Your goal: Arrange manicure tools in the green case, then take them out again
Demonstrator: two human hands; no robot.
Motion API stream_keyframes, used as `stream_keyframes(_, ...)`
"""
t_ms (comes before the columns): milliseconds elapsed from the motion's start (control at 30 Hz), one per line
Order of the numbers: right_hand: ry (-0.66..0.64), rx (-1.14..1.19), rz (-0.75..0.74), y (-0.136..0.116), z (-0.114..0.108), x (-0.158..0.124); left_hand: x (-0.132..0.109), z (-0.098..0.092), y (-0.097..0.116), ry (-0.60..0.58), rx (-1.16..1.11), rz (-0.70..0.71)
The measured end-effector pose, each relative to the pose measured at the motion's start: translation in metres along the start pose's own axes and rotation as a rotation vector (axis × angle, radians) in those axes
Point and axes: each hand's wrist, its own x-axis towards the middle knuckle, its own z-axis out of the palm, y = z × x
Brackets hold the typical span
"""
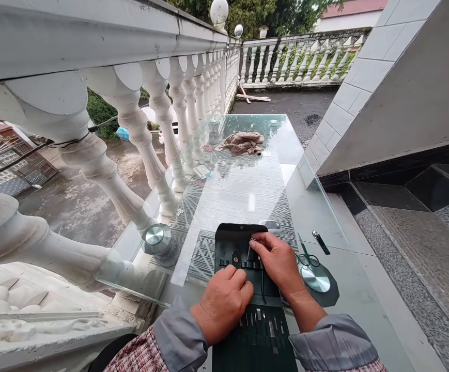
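A dark green manicure case (242, 234) lies unfolded on the glass table. Its lower part holds several slim metal tools (261, 321) in a row. My right hand (282, 262) pinches a small nail clipper (251, 253) against the elastic loops of the upper part. My left hand (226, 300) has its fingers curled onto the case just below the loops; its fingertips are partly hidden. To the right of the case, small scissors (308, 258) rest on the glass. Beyond them lies another nail clipper (321, 243), dark and silver.
The glass table (235, 181) has round metal leg caps (158, 236). On it are a crumpled brown cloth (244, 143), a small box (201, 171) and a grey-white oval object (271, 226). A white balustrade (137, 121) runs along the left; stone steps (414, 243) stand at the right.
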Motion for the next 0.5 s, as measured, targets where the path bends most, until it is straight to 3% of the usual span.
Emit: stream_keyframes(500, -0.063, -0.141, -0.027, -0.0003, 0.0017, 0.0039, 0.0009, -0.0001, 0.0002, -0.023, -0.034, -0.04)
